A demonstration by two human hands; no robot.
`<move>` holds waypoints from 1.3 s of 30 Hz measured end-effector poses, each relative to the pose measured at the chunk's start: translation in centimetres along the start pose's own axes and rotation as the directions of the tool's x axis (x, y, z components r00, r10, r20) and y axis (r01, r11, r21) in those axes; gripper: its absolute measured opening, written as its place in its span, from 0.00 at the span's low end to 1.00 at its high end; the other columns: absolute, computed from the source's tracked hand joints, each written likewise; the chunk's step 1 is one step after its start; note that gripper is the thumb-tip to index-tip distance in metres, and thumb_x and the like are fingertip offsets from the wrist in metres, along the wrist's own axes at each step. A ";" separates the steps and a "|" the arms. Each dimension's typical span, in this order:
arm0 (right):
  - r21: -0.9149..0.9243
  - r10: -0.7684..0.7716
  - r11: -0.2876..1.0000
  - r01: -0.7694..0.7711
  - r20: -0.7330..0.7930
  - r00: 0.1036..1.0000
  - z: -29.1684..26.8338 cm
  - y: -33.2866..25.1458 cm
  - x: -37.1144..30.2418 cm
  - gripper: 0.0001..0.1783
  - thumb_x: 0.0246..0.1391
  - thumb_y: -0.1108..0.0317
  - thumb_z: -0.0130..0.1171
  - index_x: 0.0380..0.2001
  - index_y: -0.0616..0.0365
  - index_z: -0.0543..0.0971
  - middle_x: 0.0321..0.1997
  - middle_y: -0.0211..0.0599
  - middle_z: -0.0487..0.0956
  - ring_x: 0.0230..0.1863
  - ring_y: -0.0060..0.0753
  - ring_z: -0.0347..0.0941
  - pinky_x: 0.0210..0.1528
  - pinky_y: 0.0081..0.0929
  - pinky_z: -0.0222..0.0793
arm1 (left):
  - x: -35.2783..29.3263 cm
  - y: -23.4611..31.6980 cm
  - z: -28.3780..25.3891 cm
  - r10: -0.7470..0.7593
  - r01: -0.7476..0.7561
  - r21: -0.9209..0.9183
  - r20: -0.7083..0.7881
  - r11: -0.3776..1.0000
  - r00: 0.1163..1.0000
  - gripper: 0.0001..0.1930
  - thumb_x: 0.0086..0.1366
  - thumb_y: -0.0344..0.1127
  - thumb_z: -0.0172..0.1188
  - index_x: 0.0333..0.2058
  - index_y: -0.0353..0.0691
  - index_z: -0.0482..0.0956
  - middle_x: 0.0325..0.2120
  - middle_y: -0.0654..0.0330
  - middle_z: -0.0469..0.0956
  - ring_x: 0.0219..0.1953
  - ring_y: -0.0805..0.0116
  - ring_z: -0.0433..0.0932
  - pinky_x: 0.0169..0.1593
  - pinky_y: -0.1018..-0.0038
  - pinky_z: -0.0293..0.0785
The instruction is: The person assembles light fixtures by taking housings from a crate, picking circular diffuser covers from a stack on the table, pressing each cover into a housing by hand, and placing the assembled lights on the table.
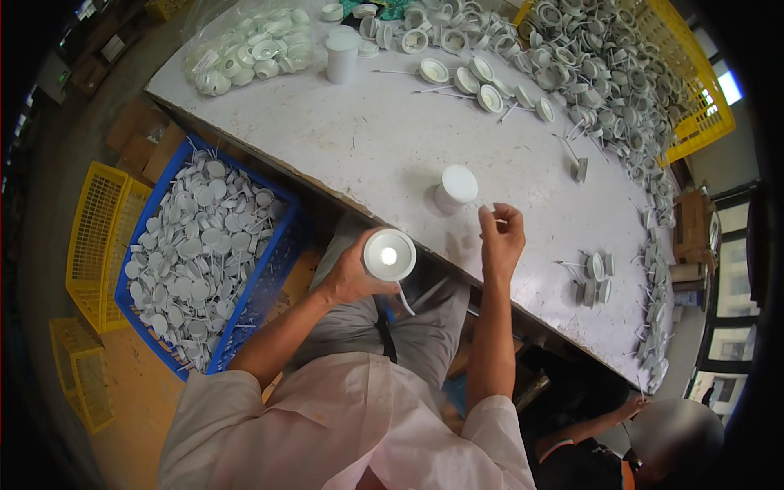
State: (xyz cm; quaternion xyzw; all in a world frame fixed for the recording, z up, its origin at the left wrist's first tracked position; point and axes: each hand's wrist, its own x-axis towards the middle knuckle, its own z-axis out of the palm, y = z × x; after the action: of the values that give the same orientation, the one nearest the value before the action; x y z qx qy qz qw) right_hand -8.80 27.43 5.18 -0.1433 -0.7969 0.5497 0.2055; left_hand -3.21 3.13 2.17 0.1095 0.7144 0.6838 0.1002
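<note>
My left hand (pixel 353 273) is wrapped round a white round lamp housing (pixel 389 256), held over my lap just off the table edge. Its face is turned up, with a bright spot at the centre, and a short white wire (pixel 407 300) hangs from it. My right hand (pixel 501 237) is raised at the table's front edge, fingers curled toward the thumb; anything in them is too small to make out. Just left of its fingertips, apart from them, a stack of white discs (pixel 458 186) stands upright on the table.
A blue crate (pixel 287 214) of wired lamp parts stands at my left beside a yellow crate (pixel 95 269). Heaped lamp housings (pixel 600 73) cover the table's far right. A clear bag (pixel 249 49) of white cups lies far left. Another person (pixel 584 457) sits at lower right.
</note>
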 end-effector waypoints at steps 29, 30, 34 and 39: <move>0.622 0.318 0.630 -0.465 0.340 0.885 -2.1 0.0 -0.8 0.03 0.56 0.73 0.55 0.31 0.59 0.73 0.25 0.28 0.74 0.21 0.16 0.67 0.24 0.14 0.66 | 0.1 0.2 2.3 -0.060 0.067 -0.092 0.082 0.994 0.995 0.44 0.41 0.31 0.74 0.58 0.34 0.60 0.48 0.56 0.72 0.52 0.69 0.69 0.57 0.73 0.64; 0.622 0.329 0.625 -0.472 0.340 0.881 -2.2 -0.1 -1.6 0.03 0.56 0.73 0.55 0.31 0.59 0.73 0.25 0.28 0.74 0.21 0.16 0.67 0.24 0.14 0.66 | 0.5 0.3 2.4 -0.071 0.079 -0.089 0.087 0.993 0.994 0.44 0.41 0.31 0.74 0.58 0.34 0.60 0.48 0.56 0.72 0.52 0.69 0.69 0.57 0.73 0.64; 0.621 0.326 0.602 -0.502 0.383 0.864 -2.3 0.6 -4.4 0.03 0.55 0.75 0.57 0.32 0.59 0.73 0.28 0.30 0.76 0.24 0.18 0.71 0.24 0.15 0.66 | 2.1 0.4 3.2 -0.050 0.056 -0.049 0.117 0.997 0.992 0.44 0.40 0.32 0.74 0.58 0.35 0.60 0.49 0.56 0.71 0.53 0.69 0.69 0.56 0.73 0.65; 0.540 0.376 0.616 -0.573 0.438 0.817 -2.0 2.2 -7.1 0.06 0.55 0.72 0.58 0.36 0.60 0.75 0.26 0.29 0.75 0.21 0.16 0.67 0.22 0.14 0.65 | 2.9 0.1 4.1 -0.077 0.088 -0.051 0.183 0.995 0.980 0.44 0.41 0.29 0.73 0.58 0.35 0.59 0.51 0.58 0.70 0.53 0.69 0.68 0.57 0.72 0.65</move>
State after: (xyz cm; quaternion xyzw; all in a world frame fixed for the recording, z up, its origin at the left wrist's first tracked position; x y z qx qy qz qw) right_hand -1.59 26.58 2.57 -0.1906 -0.5074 0.8399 -0.0280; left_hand -4.74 7.93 2.12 0.1385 0.6860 0.6869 0.1962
